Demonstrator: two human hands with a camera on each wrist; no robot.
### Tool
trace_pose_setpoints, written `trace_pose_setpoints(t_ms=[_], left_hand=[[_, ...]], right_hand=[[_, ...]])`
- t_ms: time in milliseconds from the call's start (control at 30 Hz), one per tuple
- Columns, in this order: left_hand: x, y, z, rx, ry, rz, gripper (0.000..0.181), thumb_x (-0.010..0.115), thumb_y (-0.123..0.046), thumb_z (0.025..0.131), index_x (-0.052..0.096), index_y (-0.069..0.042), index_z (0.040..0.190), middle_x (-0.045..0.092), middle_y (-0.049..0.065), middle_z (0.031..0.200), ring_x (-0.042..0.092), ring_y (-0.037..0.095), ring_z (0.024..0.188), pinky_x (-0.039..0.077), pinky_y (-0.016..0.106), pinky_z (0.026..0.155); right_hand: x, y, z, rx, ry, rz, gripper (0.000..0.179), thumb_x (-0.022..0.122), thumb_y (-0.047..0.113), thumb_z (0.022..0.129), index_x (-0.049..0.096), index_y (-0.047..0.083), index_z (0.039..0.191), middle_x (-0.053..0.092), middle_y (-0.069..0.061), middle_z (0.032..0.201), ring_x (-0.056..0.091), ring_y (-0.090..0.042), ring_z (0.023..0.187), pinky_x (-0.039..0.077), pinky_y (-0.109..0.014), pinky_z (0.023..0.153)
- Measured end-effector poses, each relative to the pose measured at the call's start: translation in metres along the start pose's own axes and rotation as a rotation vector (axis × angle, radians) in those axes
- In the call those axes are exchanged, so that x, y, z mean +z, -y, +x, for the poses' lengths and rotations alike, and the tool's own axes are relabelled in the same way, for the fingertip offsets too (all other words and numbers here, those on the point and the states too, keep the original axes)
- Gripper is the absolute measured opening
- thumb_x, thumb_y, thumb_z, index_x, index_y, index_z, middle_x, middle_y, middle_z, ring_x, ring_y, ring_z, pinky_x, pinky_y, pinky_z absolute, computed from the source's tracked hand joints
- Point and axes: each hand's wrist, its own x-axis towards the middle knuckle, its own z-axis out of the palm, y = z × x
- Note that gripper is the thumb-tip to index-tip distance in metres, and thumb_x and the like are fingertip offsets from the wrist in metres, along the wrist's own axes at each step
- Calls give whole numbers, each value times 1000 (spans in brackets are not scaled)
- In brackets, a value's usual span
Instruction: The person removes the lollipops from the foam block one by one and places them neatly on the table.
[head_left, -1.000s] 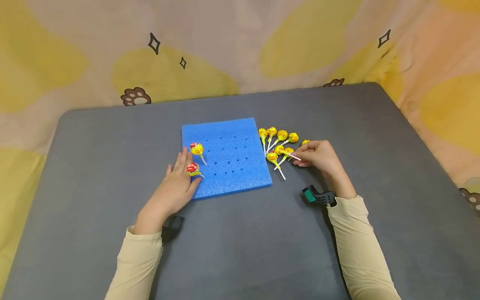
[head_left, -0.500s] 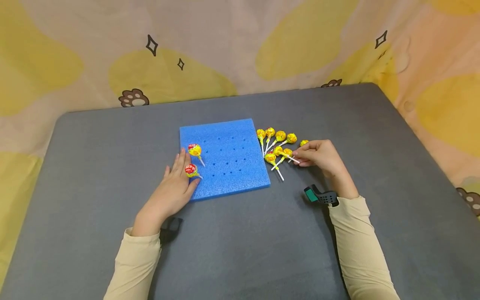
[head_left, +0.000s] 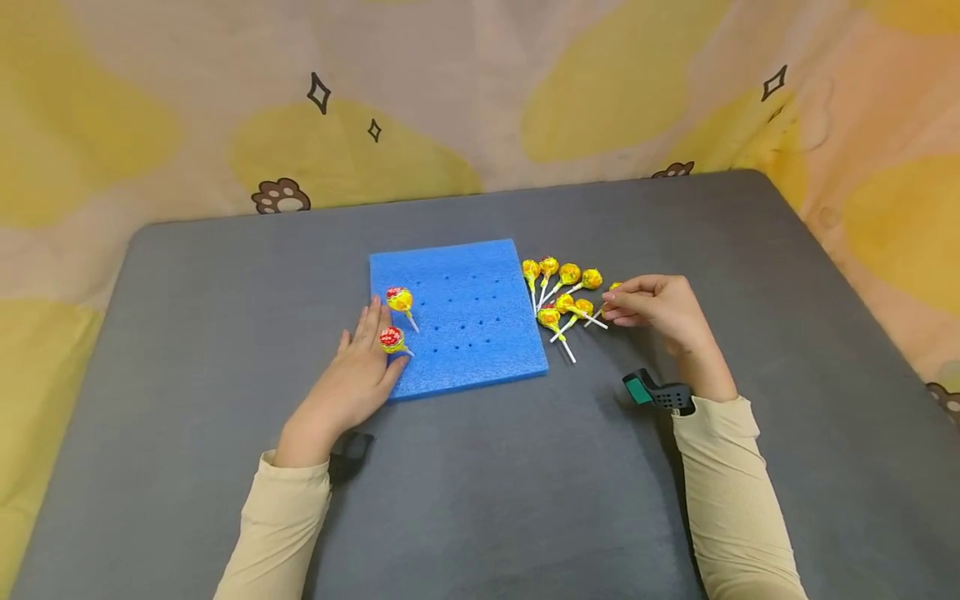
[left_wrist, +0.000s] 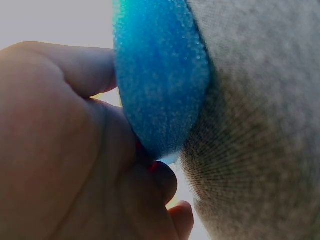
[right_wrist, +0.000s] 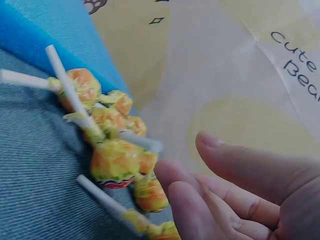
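A blue foam board [head_left: 450, 367] with rows of small holes lies on the table. Two yellow-and-red wrapped lollipops [head_left: 400, 299] stand tilted along its left side, sticks down in the foam. My left hand [head_left: 354, 371] lies along the board's left edge, fingers extended; the left wrist view shows the thumb against the foam. Right of the board is a loose cluster of yellow lollipops [head_left: 549, 317]. At its right end hovers my right hand [head_left: 660, 308], partly hiding one lollipop. In the right wrist view its thumb and fingers [right_wrist: 227, 155] are apart with nothing between them.
The grey table [head_left: 480, 500] has rounded far corners, and a patterned cloth [head_left: 480, 92] hangs behind it. Several lollipop sticks cross one another in the cluster. A black strap with a green part [head_left: 656, 392] sits at my right wrist.
My right hand has drawn slightly right, away from the crossed sticks. The left hand, the board and the lollipops keep their places; the whole view shifts a little.
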Motion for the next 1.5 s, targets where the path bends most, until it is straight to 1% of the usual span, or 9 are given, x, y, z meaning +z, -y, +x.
trace_pose_setpoints(t_ms=[200,367,433,600,667,933,1100,1333,1500], left_hand=[[1,-1,2,8,-14,2,72,45,-29,100,5,4,150,-7,17,158,-3,33,144,7,57,111],[2,0,1,-6,-6,8,73,44,-30,100,4,4,150,-8,16,158,-4,32,144,6,56,111],[2,1,1,-10,-7,13,73,44,-30,100,3,3,150,-9,16,158,-5,31,144,6,56,112],[2,1,1,-2,-19,16,72,44,-29,100,5,4,150,-7,17,158,-4,32,144,6,56,111],[2,1,1,-2,-13,14,72,44,-29,100,5,4,150,-7,17,158,-4,31,144,6,56,111],[2,-1,1,-18,-8,17,73,45,-30,100,4,4,150,-8,17,158,-4,32,144,5,55,112],[1,-1,-1,-19,-12,9,73,46,-29,99,4,4,150,-7,17,158,-4,32,144,6,55,112],[0,-1,-1,-8,-16,2,73,45,-28,99,4,6,150,-7,18,158,-4,33,144,5,56,112],[0,-1,0,-18,-7,6,73,45,-29,100,4,5,150,-8,17,158,-4,33,144,5,56,112]], right_hand=[[0,9,-5,-52,-50,-6,22,70,7,87,66,-12,96,72,-2,77,70,-16,69,56,-33,66],[15,18,-8,-100,-49,-32,26,71,11,86,65,-12,98,72,-3,78,71,-18,71,57,-33,68],[24,20,-8,-116,-25,-25,27,72,10,85,64,-12,99,72,-3,79,71,-20,73,56,-33,69],[52,25,-2,-138,111,23,29,71,3,85,61,-17,103,72,-6,80,71,-25,76,56,-37,70],[63,25,1,-143,147,36,29,70,1,85,60,-18,104,72,-6,79,71,-24,75,56,-37,69],[100,27,10,-124,198,81,30,69,-1,85,60,-17,108,72,-10,83,70,-13,74,56,-33,71],[119,28,16,-137,242,114,26,68,-3,85,61,-17,106,71,-14,84,70,-14,74,57,-35,71],[147,30,24,-157,293,170,26,68,-5,83,61,-18,104,71,-13,83,69,-14,74,56,-36,72],[164,33,28,-159,302,197,27,70,-4,82,62,-17,104,71,-12,84,68,-13,74,56,-36,74]])
